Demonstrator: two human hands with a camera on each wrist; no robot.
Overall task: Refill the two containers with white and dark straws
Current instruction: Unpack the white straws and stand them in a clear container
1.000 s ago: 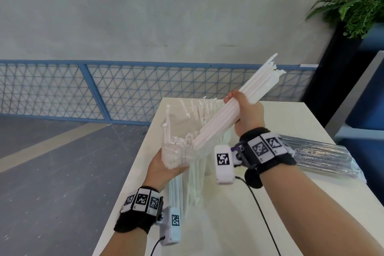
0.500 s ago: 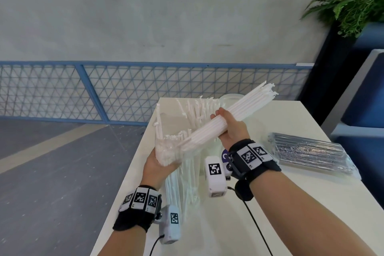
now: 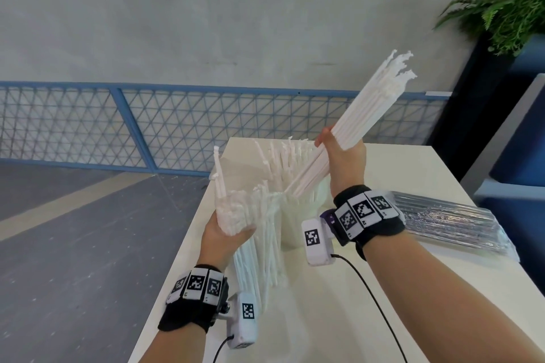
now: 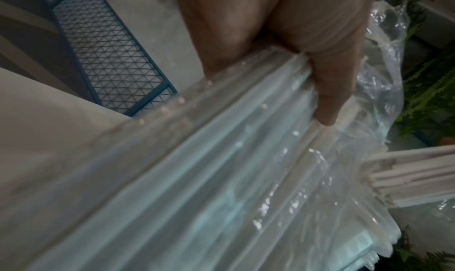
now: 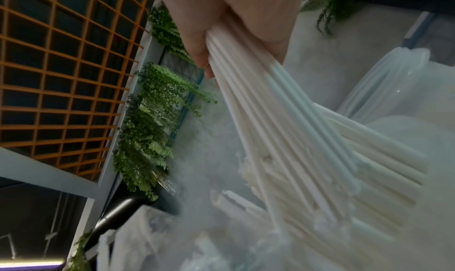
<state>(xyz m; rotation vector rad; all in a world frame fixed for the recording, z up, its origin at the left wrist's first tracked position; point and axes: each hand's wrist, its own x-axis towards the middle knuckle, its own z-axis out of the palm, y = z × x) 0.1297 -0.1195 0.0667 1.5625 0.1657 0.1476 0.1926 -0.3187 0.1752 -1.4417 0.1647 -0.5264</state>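
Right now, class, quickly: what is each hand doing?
Left hand: grips the clear plastic bag of white straws.
Right hand: grips a bundle of white straws, tilted up.

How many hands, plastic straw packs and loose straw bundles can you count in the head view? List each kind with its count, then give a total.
Hands: 2, left hand and right hand
Plastic straw packs: 2, white pack and dark pack
Loose bundle of white straws: 1
Total: 5
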